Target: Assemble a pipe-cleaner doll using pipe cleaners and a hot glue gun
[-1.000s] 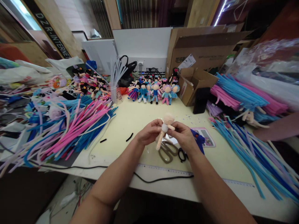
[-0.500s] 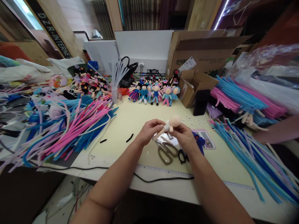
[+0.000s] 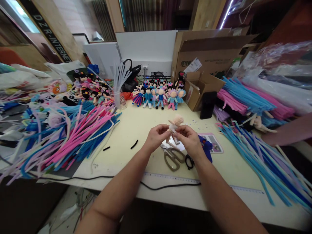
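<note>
Both my hands hold a small peach pipe-cleaner doll (image 3: pixel 175 122) above the pale yellow table (image 3: pixel 136 130). My left hand (image 3: pixel 157 137) pinches the doll's lower body from the left. My right hand (image 3: pixel 188 140) grips it from the right, fingers closed near the white neck. The doll's round head pokes up and tilts right above my fingers. Its legs are hidden behind my hands. Scissors (image 3: pixel 173 157) lie on the table just below my hands.
Heaps of pink and blue pipe cleaners (image 3: pixel 73 133) lie at left, more blue ones (image 3: pixel 263 159) at right. A row of finished dolls (image 3: pixel 159 96) stands at the back beside cardboard boxes (image 3: pixel 202 87). A black cable (image 3: pixel 168 187) and ruler run along the front edge. Another person's arm (image 3: pixel 290 131) rests at right.
The doll went from upright with its legs hanging down to tilted and drawn in between my hands, its legs now hidden. Both hands shifted slightly up the table.
</note>
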Available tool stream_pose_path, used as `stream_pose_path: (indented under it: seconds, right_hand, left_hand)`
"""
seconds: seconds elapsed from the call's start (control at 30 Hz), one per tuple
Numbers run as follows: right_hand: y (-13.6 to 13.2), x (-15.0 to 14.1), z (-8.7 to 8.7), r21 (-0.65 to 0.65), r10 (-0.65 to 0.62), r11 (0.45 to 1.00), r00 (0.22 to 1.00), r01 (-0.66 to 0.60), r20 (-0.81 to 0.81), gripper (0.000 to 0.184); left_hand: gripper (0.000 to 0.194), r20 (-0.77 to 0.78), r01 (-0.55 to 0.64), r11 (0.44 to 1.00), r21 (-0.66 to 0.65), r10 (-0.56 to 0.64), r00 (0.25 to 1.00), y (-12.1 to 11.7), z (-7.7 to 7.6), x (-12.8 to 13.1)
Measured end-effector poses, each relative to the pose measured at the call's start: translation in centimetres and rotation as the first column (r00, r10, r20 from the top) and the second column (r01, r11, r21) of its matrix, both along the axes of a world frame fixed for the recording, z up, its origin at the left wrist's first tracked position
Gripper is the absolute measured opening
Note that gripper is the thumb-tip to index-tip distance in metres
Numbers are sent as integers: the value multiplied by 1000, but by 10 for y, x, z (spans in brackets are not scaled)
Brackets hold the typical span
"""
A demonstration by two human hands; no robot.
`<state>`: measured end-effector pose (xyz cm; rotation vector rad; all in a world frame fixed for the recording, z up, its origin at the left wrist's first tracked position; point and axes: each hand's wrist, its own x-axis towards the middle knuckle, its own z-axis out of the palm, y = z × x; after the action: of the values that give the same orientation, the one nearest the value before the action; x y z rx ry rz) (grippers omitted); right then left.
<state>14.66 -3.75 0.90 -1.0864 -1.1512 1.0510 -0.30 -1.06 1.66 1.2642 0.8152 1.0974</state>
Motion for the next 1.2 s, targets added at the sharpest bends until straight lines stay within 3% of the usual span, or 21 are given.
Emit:
stream_pose_path:
  seconds: [0.1,0.23,0.4,0.5,0.8,0.9,1.0,1.1,1.2]
  right_hand:
    - [-1,0,-3,19,18,1000,999,-19,29,31]
    - [-4,1,-7,77,-13,997,980,-2,198,21]
    - [-7,1,-2,277,-161,960,908,52,388,10]
    - [-8,0,2,359,-233,930,879,77,416,9]
    - [-9,0,-3,304,-237,945,890,118,390,8]
    - [-13,-2,6,343,-245,935,862,89,445,11]
    - [-25,1,27,438,-311,895,815,79,489,15]
    - [-45,22,48,532,-479,819,766,213,430,16]
    - [-61,65,49,461,-581,782,757,419,298,23]
  left_hand:
    - [32,31,-46,998,-31,47,998,3,-4,0]
    - [29,27,-78,996,-54,79,996,5,-6,0]
    - [24,8,-82,996,-25,82,997,6,-8,2]
    - [24,9,-73,997,-15,74,997,6,-9,2]
    - [30,31,15,998,-61,-14,999,5,-15,5]
    - [28,26,-2,999,-33,3,1000,8,-20,4]
    - [27,62,-16,998,-65,20,998,12,-23,2]
    - [28,130,-50,990,-130,67,989,16,-21,-2]
    - [26,209,-62,986,-158,94,973,18,-14,-5]
